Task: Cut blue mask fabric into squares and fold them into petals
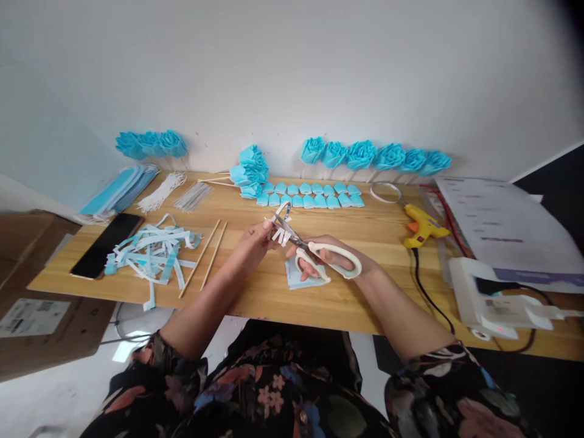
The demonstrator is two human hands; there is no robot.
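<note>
My right hand (322, 248) grips scissors (300, 241) with cream handles, fingers through both loops. The scissor blades are parted and reach to a curled white strip (283, 234) with a fringed edge. My left hand (258, 238) pinches this strip between thumb and fingers. Below the scissors a folded light blue square (294, 278) lies on the wooden table (255, 292), partly covered by my right hand. Just beyond my hands, small blue petal pieces (308, 201) lie in two rows.
Blue fabric roses (360, 155) lean along the wall, more lie behind. To the left are cut strips (150, 255), wooden sticks (201, 258), a phone (107, 246), face masks (118, 188) and wires (194, 196). A yellow glue gun (424, 225), tape roll (385, 193) and power strip (483, 298) are right.
</note>
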